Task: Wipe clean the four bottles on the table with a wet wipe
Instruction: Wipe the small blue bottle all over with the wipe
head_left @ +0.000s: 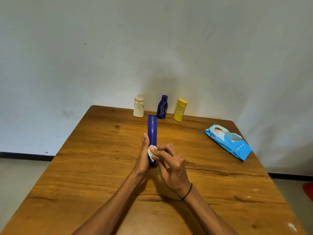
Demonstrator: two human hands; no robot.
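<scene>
Hidden behind the left hand [144,155]: the lower left side of the tall blue bottle [152,131] and most of the fingers. Only a small white patch of the wet wipe [151,153] visible between both hands; the rest covered. Base of the bottle hard to make out in the shadow between the palms. Cut off at the bottom edge: both forearms. Cut off at the right edge: a red-orange thing on the floor [308,192], too partial to name.

Four bottles counted: the tall blue one upright near the middle of the worktop [101,167], plus three in a row at the far edge by the wall [152,48] — cream bottle [138,107], dark blue bottle [162,107], yellow bottle [180,110]. One wipe. One blue pack of wipes [228,141] lying flat, well apart to the right. One thin black band [187,192] at the right wrist.

Left hand flat against the tall bottle's side, thumb up along it; whether the far fingers curl round, cannot tell. Right hand [171,165] with curled fingers pinching the wipe against the bottle's lower front.

Brown wood-grain worktop with dark knots and a few pale specks at the right. Plain whitish wall, black skirting, pale floor.
</scene>
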